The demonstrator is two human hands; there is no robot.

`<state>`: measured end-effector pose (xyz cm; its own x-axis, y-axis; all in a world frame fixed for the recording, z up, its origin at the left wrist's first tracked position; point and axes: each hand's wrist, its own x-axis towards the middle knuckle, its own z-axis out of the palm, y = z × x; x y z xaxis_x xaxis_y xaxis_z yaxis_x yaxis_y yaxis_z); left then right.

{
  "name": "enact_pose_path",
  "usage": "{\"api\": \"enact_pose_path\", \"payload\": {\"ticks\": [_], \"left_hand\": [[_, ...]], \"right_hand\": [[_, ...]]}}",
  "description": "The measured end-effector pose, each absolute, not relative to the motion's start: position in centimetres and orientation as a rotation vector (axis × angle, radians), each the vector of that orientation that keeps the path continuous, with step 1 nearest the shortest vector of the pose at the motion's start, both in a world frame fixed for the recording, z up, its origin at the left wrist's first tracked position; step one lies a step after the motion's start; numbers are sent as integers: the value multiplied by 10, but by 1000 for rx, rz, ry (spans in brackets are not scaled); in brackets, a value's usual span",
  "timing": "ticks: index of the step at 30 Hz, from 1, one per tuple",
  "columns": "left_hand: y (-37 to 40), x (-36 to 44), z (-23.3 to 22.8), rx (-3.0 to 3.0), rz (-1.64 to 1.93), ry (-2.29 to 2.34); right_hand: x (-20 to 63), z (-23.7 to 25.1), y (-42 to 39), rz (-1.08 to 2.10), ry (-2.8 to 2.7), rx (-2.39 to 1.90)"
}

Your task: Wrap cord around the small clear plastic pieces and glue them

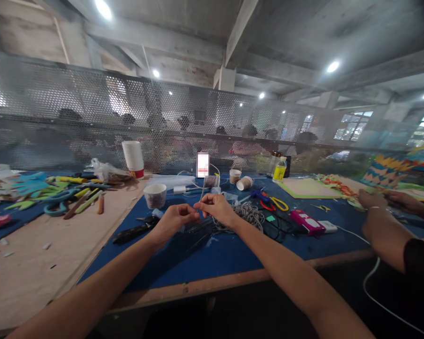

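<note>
Two bare hands meet over a blue tabletop (219,256). The left hand (175,220) and right hand (215,209) both pinch a thin wire (202,192) that rises upright from the touching fingertips. Just beyond the right hand lies a tangle of grey cord (249,214). Beyond the left hand stands a paper cup (154,195). Far right, another person's hand (372,200) rests on the tabletop.

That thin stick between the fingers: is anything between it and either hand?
Nothing visible. The left hand and right hand meet fingertip to fingertip and pinch the thin stick directly; it rises from them over the blue mat.
</note>
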<state>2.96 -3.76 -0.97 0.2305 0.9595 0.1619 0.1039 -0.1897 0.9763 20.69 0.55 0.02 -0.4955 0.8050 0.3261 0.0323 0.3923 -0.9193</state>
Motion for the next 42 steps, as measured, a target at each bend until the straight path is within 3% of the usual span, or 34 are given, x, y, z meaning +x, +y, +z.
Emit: {"api": "enact_pose_path", "payload": {"ticks": [18, 28, 42], "left_hand": [[-40, 29, -8, 1387, 1011, 820], [-38, 30, -9, 1557, 1110, 1082], [-42, 32, -5, 1538, 1068, 893]], "right_hand": [[208, 1, 4, 1208, -1842, -682], [207, 0, 5, 1181, -1840, -714], [204, 1, 1, 1179, -1819, -717]]}}
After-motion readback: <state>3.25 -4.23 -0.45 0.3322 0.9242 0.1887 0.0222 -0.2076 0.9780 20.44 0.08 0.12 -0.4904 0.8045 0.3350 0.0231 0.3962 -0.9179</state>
